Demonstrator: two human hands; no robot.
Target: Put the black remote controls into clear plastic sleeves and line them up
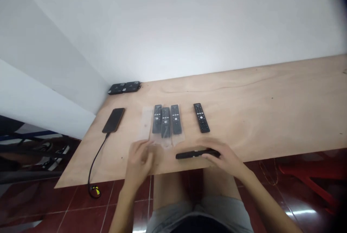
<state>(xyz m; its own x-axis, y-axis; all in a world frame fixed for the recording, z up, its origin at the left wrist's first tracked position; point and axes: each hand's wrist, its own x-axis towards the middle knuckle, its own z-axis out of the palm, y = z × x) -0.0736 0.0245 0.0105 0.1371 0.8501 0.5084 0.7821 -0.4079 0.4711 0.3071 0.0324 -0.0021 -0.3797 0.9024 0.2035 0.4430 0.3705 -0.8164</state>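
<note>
A black remote control [197, 154] is gripped sideways in the curled fingers of the right hand [225, 159], just over the near edge of the desk [244, 117]. The left hand [139, 162] is held open, blurred, just beside clear plastic sleeves [146, 123] containing three remotes [166, 123].

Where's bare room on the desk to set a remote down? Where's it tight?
Widest bare plywood lies right of the loose remote, out to the desk's right end. A narrower strip runs between the phone and the bagged remotes. Tightest around those bags, with the left hand and the right hand, holding a remote, at the front edge.
</note>
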